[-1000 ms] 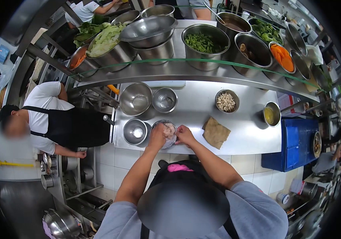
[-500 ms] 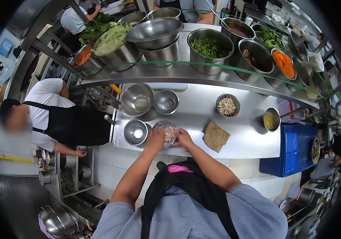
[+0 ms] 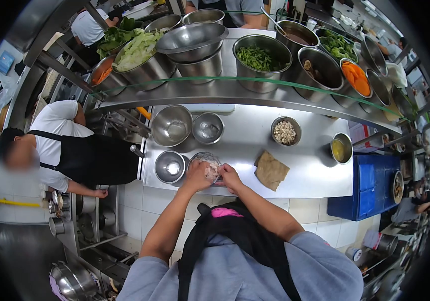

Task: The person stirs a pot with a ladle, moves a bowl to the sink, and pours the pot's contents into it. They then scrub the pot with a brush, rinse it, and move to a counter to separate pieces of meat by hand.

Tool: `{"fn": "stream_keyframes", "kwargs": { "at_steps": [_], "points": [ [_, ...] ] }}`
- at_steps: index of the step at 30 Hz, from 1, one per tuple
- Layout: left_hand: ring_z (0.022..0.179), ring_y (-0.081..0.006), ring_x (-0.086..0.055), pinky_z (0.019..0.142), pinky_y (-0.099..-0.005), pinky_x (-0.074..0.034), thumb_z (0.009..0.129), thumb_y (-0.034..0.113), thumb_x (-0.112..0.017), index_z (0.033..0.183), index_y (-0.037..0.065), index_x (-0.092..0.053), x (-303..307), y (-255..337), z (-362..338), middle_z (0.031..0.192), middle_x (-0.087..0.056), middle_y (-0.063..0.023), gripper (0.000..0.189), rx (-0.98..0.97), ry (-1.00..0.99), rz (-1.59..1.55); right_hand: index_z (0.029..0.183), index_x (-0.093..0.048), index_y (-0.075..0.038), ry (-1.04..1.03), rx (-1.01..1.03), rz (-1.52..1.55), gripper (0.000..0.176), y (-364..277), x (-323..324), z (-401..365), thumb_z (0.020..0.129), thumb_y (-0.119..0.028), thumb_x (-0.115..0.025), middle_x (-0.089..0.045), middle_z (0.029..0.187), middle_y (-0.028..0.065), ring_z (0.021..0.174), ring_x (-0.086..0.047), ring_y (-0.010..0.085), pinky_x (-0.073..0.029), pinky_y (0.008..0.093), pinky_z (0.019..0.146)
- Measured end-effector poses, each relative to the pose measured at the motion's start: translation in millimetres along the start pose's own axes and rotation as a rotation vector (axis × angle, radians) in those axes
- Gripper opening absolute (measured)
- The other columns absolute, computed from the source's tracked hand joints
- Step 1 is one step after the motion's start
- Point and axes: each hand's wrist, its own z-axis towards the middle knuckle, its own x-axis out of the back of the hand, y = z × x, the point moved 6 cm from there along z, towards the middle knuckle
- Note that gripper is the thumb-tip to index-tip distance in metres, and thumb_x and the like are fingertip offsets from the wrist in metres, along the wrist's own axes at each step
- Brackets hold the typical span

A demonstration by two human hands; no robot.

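A round bowl [image 3: 195,159] near the front edge of the steel table holds pale pink pieces that look like raw meat [image 3: 211,173]. My left hand [image 3: 198,176] reaches over its left side, fingers curled down into the pieces. At the right side, my right hand [image 3: 229,177] closes with bent fingers and thumb about the rim; its fingertips are partly hidden. An empty metal bowl [image 3: 170,167] stands just left of my left hand. Off to the right of my right hand lies a flat brown piece [image 3: 271,171], perhaps cloth or a sheet of food.
Behind are two metal bowls [image 3: 172,126] [image 3: 208,128]. A bowl of chopped pale pieces [image 3: 285,131] and a bowl of yellow liquid [image 3: 341,149] stand right. Overhead, a shelf [image 3: 210,89] carries vegetable containers. A co-worker [image 3: 94,158] stands left; a blue bin [image 3: 370,188] is right.
The fingers of my left hand have shifted slightly over the meat, and my right hand has moved a little. The whole view has shifted slightly. The bowls stay put.
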Motion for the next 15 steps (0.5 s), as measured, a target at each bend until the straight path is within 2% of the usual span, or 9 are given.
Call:
{"fn": "stream_keyframes", "kwargs": {
  "at_steps": [1,3,7,9,10,12,15],
  "points": [
    [0.114,-0.0444,-0.051,0.094,-0.0475,-0.046,0.073,0.011,-0.073,0.119,0.007,-0.053,-7.1,-2.7,-0.2,0.123,-0.048,-0.0238,0.051,0.002,-0.001,0.001,0.099,-0.053,-0.012,-0.023,0.008,0.031,0.01,-0.4,-1.8,-2.5,0.101,-0.021,-0.051,-0.055,0.097,0.0009,0.087,-0.058,0.016,-0.061,0.0429,0.073],
    [0.113,-0.0448,-0.052,0.095,-0.0483,-0.045,0.073,0.011,-0.073,0.124,0.008,-0.052,-18.9,-17.7,0.5,0.124,-0.049,-0.0223,0.055,0.018,0.191,-0.203,0.1,-0.052,-0.012,-0.049,0.013,0.061,0.01,1.6,-5.7,-4.5,0.101,-0.021,-0.051,-0.056,0.099,0.0011,0.088,-0.059,0.0162,-0.06,0.0425,0.073],
    [0.107,-0.0446,-0.055,0.091,-0.0491,-0.047,0.075,0.009,-0.069,0.117,0.007,-0.057,-34.1,-26.3,5.8,0.118,-0.053,-0.0232,0.045,-0.025,0.121,-0.165,0.099,-0.051,-0.012,-0.043,-0.02,0.013,0.01,5.6,-2.7,-2.1,0.101,-0.022,-0.051,-0.057,0.098,0.0009,0.088,-0.059,0.0154,-0.06,0.042,0.074],
    [0.099,-0.047,-0.058,0.085,-0.05,-0.048,0.074,0.002,-0.063,0.111,0.006,-0.062,-35.5,-35.9,15.9,0.103,-0.058,-0.0249,0.036,-0.077,0.128,-0.121,0.098,-0.051,-0.013,-0.046,-0.037,0.043,0.011,5.3,-4.9,-2.2,0.101,-0.023,-0.051,-0.057,0.098,0.0009,0.088,-0.059,0.015,-0.06,0.042,0.075],
    [0.099,-0.047,-0.058,0.085,-0.05,-0.048,0.074,0.002,-0.063,0.111,0.006,-0.062,-28.5,-32.5,17.2,0.103,-0.058,-0.0249,0.036,-0.078,0.131,-0.12,0.097,-0.05,-0.013,-0.045,-0.029,0.05,0.011,4.9,-6.9,-4.5,0.101,-0.023,-0.051,-0.056,0.096,0.0007,0.087,-0.058,0.0146,-0.06,0.0418,0.075],
    [0.096,-0.0464,-0.06,0.079,-0.0517,-0.05,0.077,0.001,-0.059,0.1,0.006,-0.063,-12.5,-26.4,17.1,0.101,-0.06,-0.0242,0.024,0.041,0.126,0.007,0.096,-0.05,-0.013,-0.042,-0.018,0.06,0.012,7.4,-9.1,-5.5,0.101,-0.023,-0.052,-0.056,0.094,0.0006,0.085,-0.058,0.0142,-0.06,0.0417,0.075],
    [0.104,-0.0458,-0.058,0.086,-0.0509,-0.049,0.077,0.005,-0.063,0.107,0.009,-0.064,-17.2,-27.7,22.2,0.11,-0.058,-0.0246,0.03,0.021,0.13,0.052,0.095,-0.049,-0.013,-0.044,0.002,0.102,0.012,10.6,-11.2,-5.3,0.101,-0.023,-0.053,-0.054,0.091,-0.0001,0.083,-0.058,0.0136,-0.06,0.04,0.074]
  ]
}}
